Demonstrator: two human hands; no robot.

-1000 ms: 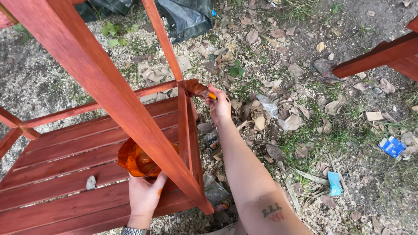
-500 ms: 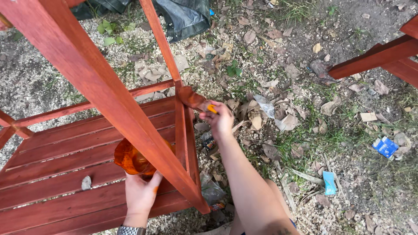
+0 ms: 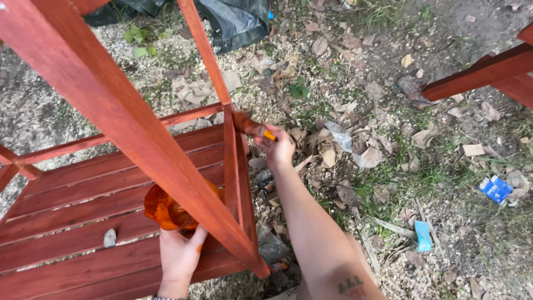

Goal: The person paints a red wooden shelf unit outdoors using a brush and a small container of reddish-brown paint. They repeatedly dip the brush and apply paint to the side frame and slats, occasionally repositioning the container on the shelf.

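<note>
Outdoor ground [image 3: 355, 50]: gravel, dry leaves, sparse grass, daylight. Dark tarp [image 3: 233, 19] at top. Second red-stained wooden frame [image 3: 483, 72] at right edge. Blue litter scraps [image 3: 495, 189] lie near grass.

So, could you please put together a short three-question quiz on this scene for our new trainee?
1. True or false: the left hand holds an orange-stained plastic cup.
2. What does the right hand hold? A) a hammer B) a stain-covered paintbrush with an orange handle C) a saw
3. Fill in: a small grey stone lies on the red-stained wooden ____ shelf.

Key: 1 true; 2 B; 3 slatted.
</note>
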